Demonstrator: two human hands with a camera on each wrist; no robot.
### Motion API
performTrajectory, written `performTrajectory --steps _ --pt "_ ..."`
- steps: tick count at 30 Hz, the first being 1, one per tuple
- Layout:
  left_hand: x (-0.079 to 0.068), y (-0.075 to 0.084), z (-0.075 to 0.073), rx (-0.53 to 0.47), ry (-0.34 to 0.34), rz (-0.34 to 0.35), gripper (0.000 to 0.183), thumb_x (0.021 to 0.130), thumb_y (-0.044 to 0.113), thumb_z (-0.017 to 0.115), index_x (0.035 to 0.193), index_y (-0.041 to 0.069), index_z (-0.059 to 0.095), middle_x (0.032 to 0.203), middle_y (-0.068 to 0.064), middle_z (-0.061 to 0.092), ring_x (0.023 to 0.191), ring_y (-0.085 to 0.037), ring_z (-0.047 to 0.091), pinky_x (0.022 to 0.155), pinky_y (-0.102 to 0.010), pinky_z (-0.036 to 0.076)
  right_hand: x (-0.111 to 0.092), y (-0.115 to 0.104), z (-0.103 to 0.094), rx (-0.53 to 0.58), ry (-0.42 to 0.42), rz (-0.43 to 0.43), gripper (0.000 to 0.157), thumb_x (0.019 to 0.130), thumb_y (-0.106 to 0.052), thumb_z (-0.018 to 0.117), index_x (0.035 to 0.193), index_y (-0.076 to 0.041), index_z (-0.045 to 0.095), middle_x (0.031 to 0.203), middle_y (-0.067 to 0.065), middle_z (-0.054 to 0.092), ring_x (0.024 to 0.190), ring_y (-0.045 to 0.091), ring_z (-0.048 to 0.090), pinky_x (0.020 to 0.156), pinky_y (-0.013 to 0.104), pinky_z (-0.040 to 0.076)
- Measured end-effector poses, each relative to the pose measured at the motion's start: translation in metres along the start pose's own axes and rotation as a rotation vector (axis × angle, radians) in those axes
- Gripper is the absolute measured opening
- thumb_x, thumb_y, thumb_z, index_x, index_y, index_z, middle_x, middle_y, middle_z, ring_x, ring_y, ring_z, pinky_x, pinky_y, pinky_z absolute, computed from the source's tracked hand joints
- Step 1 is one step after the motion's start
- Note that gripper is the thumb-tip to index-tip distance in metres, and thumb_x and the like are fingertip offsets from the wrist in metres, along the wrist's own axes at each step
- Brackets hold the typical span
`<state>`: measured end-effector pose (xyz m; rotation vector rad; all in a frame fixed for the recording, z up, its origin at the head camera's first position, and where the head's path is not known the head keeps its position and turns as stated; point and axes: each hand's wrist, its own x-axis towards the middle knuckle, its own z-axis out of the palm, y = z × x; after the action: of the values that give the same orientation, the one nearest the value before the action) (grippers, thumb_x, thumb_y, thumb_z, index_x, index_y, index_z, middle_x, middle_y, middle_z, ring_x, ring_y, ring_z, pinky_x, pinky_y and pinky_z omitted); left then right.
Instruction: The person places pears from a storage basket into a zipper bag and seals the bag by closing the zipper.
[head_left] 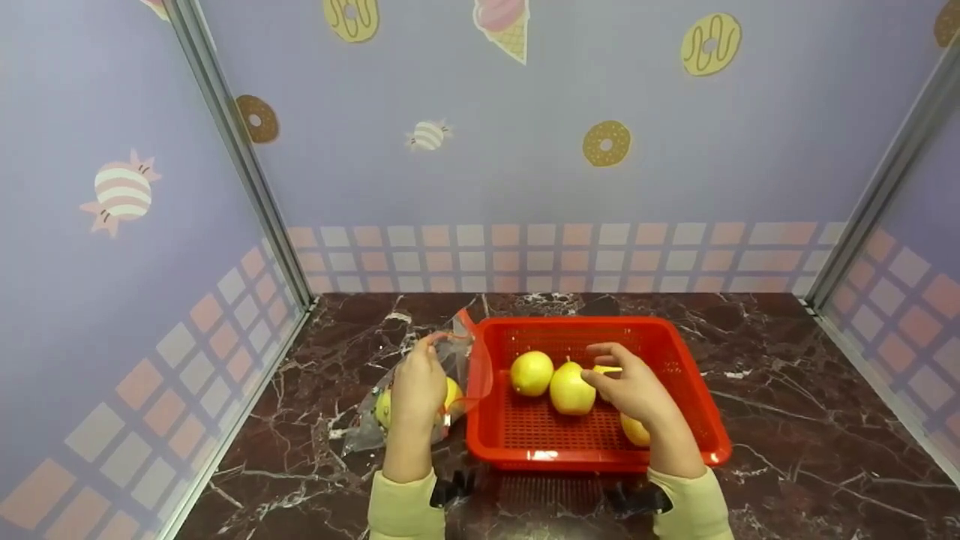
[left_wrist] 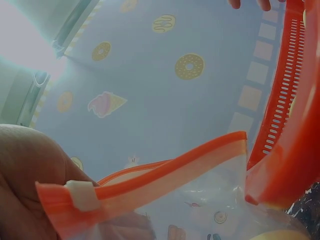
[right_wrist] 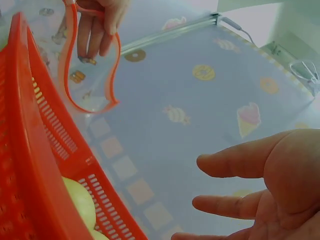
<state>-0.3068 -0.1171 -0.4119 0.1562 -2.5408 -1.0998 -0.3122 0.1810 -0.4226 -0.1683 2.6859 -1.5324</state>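
A clear zip bag (left_wrist: 165, 192) with a red-orange rim and a white slider (left_wrist: 83, 195) has its mouth spread apart beside the basket. My left hand (head_left: 420, 382) grips its rim, with some fingers behind the clear film. Yellow fruit (head_left: 454, 393) lies inside the bag, partly hidden by that hand. My right hand (head_left: 634, 386) hovers over the red basket (head_left: 600, 457), fingers spread and holding nothing, as the right wrist view (right_wrist: 270, 185) also shows. Below it in the basket sit several yellow pears, among them a whole pear (head_left: 572, 388) and a rounder one (head_left: 532, 373).
The basket stands on a dark marbled tabletop (head_left: 787, 420), its left wall against the bag's rim. Patterned panels (head_left: 480, 172) enclose the table at the back and both sides. Another pear (head_left: 634, 430) is partly covered by the right wrist.
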Motion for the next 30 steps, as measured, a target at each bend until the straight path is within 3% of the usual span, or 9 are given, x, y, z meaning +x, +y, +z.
performTrajectory --steps 9,13,17,21,30 --pt "0.001 0.0 0.0 -0.01 -0.045 -0.025 0.035 0.109 0.009 0.04 0.136 0.004 0.062 0.133 -0.029 0.065 0.121 -0.048 0.063 0.101 -0.059 0.052 0.001 0.015 -0.018 -0.137 -0.006 0.046 0.055 0.098 -0.027 0.068 0.143 0.0 0.052 0.146 0.036 0.051 0.134 0.055 0.051 0.111 0.065 0.042" --pt "0.002 0.0 0.0 -0.007 -0.037 -0.023 0.035 0.109 0.009 0.041 0.136 0.004 0.062 0.132 -0.029 0.066 0.12 -0.048 0.064 0.101 -0.059 0.051 0.002 0.022 -0.026 -0.198 0.004 0.071 0.059 0.095 -0.026 0.07 0.141 0.005 0.051 0.142 0.038 0.052 0.134 0.054 0.05 0.11 0.063 0.042" --pt "0.002 0.0 0.0 -0.01 -0.033 -0.02 0.035 0.109 0.009 0.042 0.136 0.004 0.063 0.131 -0.029 0.066 0.119 -0.048 0.064 0.101 -0.059 0.052 0.004 0.029 -0.032 -0.245 0.002 0.1 0.063 0.094 -0.025 0.072 0.141 0.009 0.048 0.134 0.039 0.055 0.124 0.051 0.055 0.104 0.06 0.046" --pt "0.002 0.0 0.0 -0.017 -0.036 -0.019 0.035 0.109 0.009 0.041 0.135 0.004 0.063 0.13 -0.029 0.067 0.118 -0.048 0.064 0.1 -0.059 0.052 0.005 0.035 -0.034 -0.279 -0.008 0.122 0.067 0.092 -0.025 0.074 0.14 0.013 0.046 0.129 0.037 0.058 0.119 0.049 0.057 0.102 0.059 0.047" --pt "0.002 0.0 0.0 -0.016 -0.035 -0.021 0.035 0.109 0.01 0.041 0.135 0.003 0.063 0.131 -0.029 0.066 0.12 -0.048 0.064 0.101 -0.059 0.052 0.008 0.045 -0.032 -0.307 -0.054 0.159 0.077 0.088 -0.024 0.077 0.143 0.017 0.04 0.135 0.038 0.056 0.127 0.053 0.054 0.11 0.061 0.043"
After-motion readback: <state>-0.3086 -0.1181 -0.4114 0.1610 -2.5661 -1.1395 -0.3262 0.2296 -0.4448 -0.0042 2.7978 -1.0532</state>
